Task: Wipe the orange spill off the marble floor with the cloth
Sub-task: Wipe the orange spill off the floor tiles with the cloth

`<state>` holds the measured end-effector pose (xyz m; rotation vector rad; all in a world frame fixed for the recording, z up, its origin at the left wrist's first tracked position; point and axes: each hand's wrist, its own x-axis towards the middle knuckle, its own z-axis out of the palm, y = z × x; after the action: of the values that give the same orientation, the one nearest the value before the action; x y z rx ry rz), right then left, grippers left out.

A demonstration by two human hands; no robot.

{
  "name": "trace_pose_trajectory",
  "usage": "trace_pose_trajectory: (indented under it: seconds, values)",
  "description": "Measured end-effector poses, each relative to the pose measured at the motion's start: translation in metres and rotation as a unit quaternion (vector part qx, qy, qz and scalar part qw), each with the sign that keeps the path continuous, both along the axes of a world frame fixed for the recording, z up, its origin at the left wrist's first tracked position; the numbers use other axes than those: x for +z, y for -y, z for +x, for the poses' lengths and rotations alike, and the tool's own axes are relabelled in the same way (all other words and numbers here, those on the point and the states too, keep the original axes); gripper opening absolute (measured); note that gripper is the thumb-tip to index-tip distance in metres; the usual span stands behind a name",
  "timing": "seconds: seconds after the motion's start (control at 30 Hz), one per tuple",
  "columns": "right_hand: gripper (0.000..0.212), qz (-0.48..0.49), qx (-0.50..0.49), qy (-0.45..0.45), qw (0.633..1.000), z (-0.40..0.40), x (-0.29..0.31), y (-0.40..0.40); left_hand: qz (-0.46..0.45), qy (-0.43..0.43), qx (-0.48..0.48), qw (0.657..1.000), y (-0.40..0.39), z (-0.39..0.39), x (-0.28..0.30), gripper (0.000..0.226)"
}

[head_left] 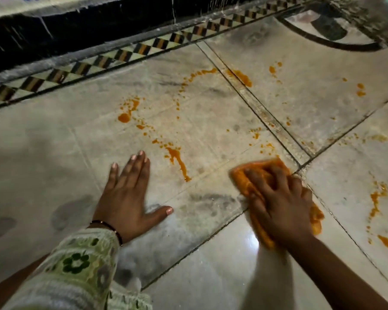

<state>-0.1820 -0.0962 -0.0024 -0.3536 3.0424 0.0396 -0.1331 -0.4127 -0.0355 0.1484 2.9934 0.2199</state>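
Note:
Orange spill (pixel 177 159) lies in streaks and drops across the pale marble floor (pixel 54 153), with more splashes at the far right (pixel 376 198) and toward the back (pixel 240 77). My right hand (pixel 280 206) presses down on an orange cloth (pixel 244 175) bunched under its fingers, at the corner where several slabs meet. My left hand (pixel 128 195) lies flat on the floor with fingers spread, just left of the long orange streak, holding nothing.
A checkered black and cream border strip (pixel 121 55) runs along the back, below a dark raised step (pixel 76 23). A dark curved inlay (pixel 327 39) sits at the top right. A green-patterned sleeve (pixel 76 265) covers my left forearm.

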Motion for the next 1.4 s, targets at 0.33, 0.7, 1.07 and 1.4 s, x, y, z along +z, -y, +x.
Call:
trace_pose_trajectory:
  seconds: [0.33,0.7,1.07,1.4]
  values:
    - [0.052,-0.022,0.106,0.020,0.994,-0.044,-0.006,0.095,-0.010,0.007,-0.004,1.000,0.000,0.002,0.000,0.105]
    - [0.050,-0.055,0.061,-0.017,0.997,0.027,-0.015,0.100,-0.020,0.004,-0.002,1.000,-0.004,0.004,-0.001,0.107]
    - [0.061,-0.067,-0.246,0.036,0.966,0.081,0.002,0.002,-0.018,0.017,0.003,1.000,-0.006,0.002,0.002,0.110]
    - [0.058,-0.051,-0.129,0.015,0.990,0.002,-0.001,-0.009,0.001,-0.003,0.008,1.000,-0.004,0.002,-0.001,0.110]
